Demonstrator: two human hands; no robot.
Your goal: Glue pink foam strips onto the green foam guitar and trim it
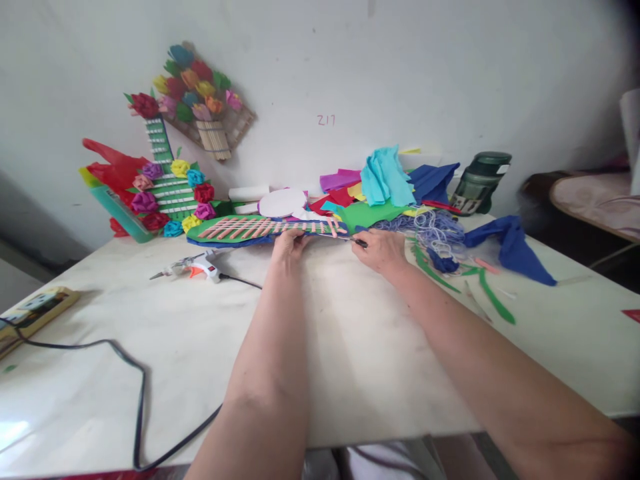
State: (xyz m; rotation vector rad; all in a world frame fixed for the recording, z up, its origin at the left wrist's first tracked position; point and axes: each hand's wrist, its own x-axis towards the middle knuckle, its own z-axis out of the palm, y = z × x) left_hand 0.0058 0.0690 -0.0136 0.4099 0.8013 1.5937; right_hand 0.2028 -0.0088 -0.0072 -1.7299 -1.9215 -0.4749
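Note:
My left hand (290, 245) grips the near edge of a flat paper craft (240, 228), green on top with a blue rim, crossed by pink sticks and white strings. Closed around the dark handle of a pair of scissors (360, 243) is my right hand (380, 248). The thin scissor blades point left along the craft's blue edge, between my two hands. Whether they are parted cannot be made out. A white glue gun (213, 267) with an orange trigger lies on the table left of my left hand.
Crepe paper sheets (387, 177), tangled yarn (440, 230) and green scraps (495, 300) lie at the right. A dark green bottle (481, 183) stands behind. A flowered craft (173, 187) leans on the wall. A black cord (143, 400) crosses the left side near a power strip (37, 313).

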